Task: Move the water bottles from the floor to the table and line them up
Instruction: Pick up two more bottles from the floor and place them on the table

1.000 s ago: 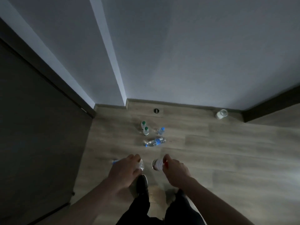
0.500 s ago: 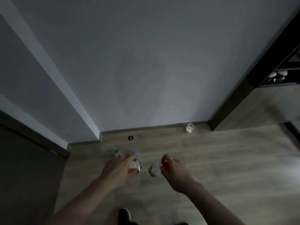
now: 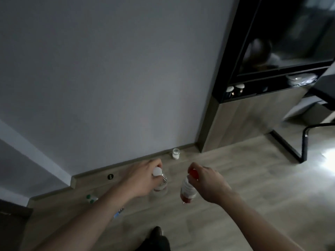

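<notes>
Above the wood-look plank floor (image 3: 235, 187), two bottles are being carried, one per hand. Left hand (image 3: 139, 180) is gripping a clear plastic water bottle with a white cap (image 3: 159, 180) near its neck, fingers curled round it, bottle hanging roughly upright, cap toward the camera. Right hand (image 3: 208, 183) is pinching a clear plastic bottle with a red cap and red label band (image 3: 187, 189) at the cap end, fingers closed on the top, body hanging below and tilted slightly. Both bottles are sitting just beside each other, not touching. More bottles are lying on the floor under the left forearm: two green-capped clear bottles (image 3: 90, 198) close together, and a blue-labelled clear bottle (image 3: 118, 211), mostly hidden by the arm. Small white jar (image 3: 175, 153) is standing at the skirting board against the grey wall (image 3: 117, 78). Dark cabinet with a wood-look lower panel (image 3: 253, 113) is standing at right, with black metal chair legs (image 3: 304, 142) near it. Dark shoe (image 3: 157, 232) is showing at bottom edge.
</notes>
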Tool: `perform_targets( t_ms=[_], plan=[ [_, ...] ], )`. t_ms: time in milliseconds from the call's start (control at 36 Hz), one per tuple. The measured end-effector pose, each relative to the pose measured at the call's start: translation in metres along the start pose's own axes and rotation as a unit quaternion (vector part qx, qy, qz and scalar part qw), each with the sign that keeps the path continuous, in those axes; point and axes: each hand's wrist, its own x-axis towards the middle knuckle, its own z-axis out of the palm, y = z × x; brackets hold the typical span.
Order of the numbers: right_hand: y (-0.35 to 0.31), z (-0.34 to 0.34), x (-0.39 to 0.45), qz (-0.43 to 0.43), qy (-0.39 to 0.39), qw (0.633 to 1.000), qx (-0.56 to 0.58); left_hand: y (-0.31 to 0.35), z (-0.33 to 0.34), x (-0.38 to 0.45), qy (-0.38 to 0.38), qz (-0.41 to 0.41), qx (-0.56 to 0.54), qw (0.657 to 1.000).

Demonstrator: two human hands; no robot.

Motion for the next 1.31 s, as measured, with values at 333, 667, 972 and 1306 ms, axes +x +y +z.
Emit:
perform_targets(
  t_ms=[333,667,972,1306],
  plan=[
    [0.162,-0.092,0.01,0.106,0.07,0.992,0.018,0.145,0.035,0.154,-0.043,0.118,0.007,0.992],
    [0.319,-0.195,0.031,0.202,0.122,0.972,0.022,0.303,0.069,0.321,-0.074,0.236,0.014,0.969],
    [0.483,-0.281,0.024,0.249,0.18,0.951,0.033,0.47,0.104,0.433,-0.084,0.291,-0.001,0.953],
    [0.681,-0.398,-0.013,0.213,0.194,0.957,0.034,0.666,0.162,0.506,-0.05,0.254,-0.042,0.965]
  ],
)
